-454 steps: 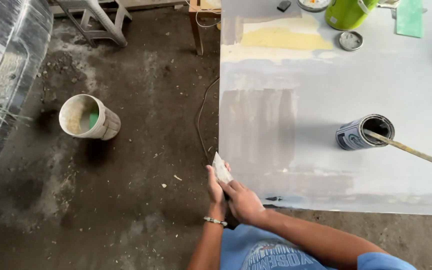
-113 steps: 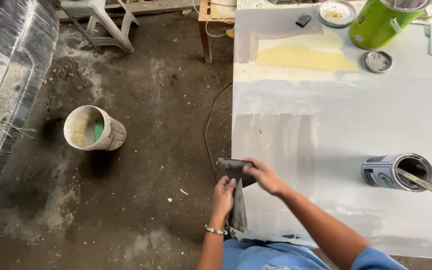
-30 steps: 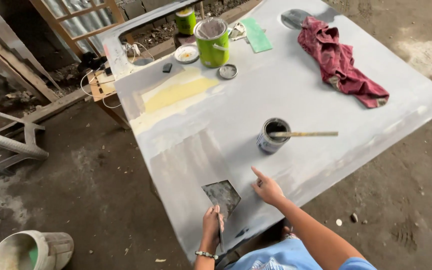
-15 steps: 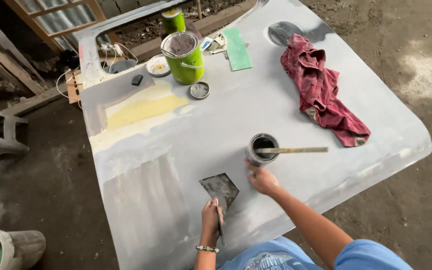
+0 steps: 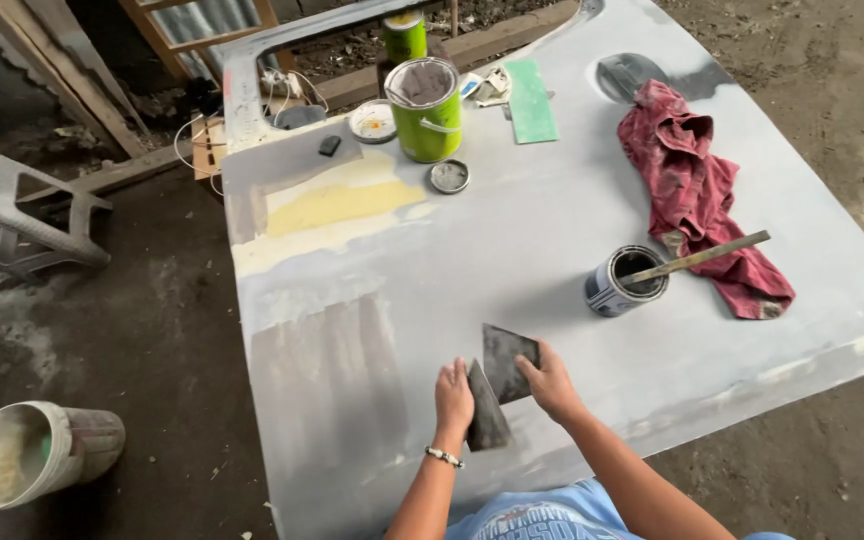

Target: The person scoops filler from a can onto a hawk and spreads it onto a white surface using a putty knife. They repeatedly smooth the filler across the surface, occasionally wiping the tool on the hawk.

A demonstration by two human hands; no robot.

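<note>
2 hands grip one dark grey sheet of sandpaper (image 5: 497,385) over the near edge of the large grey primed panel (image 5: 512,260). Left hand (image 5: 454,396) clamps its folded lower part; right hand (image 5: 549,381) pinches the upper flap. The sheet's long axis runs near-to-far, tilting slightly right. Further right stands a small open tin (image 5: 624,281) with a stir stick (image 5: 709,256), then a red rag (image 5: 697,200).

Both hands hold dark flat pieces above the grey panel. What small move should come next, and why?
Probably lower the dark sheet in the right hand flat onto the grey panel. The left hand holds a second dark piece edge-on beside it, and the two hands nearly meet just above the sanded surface. The small can with its stick stands apart, untouched.
</note>
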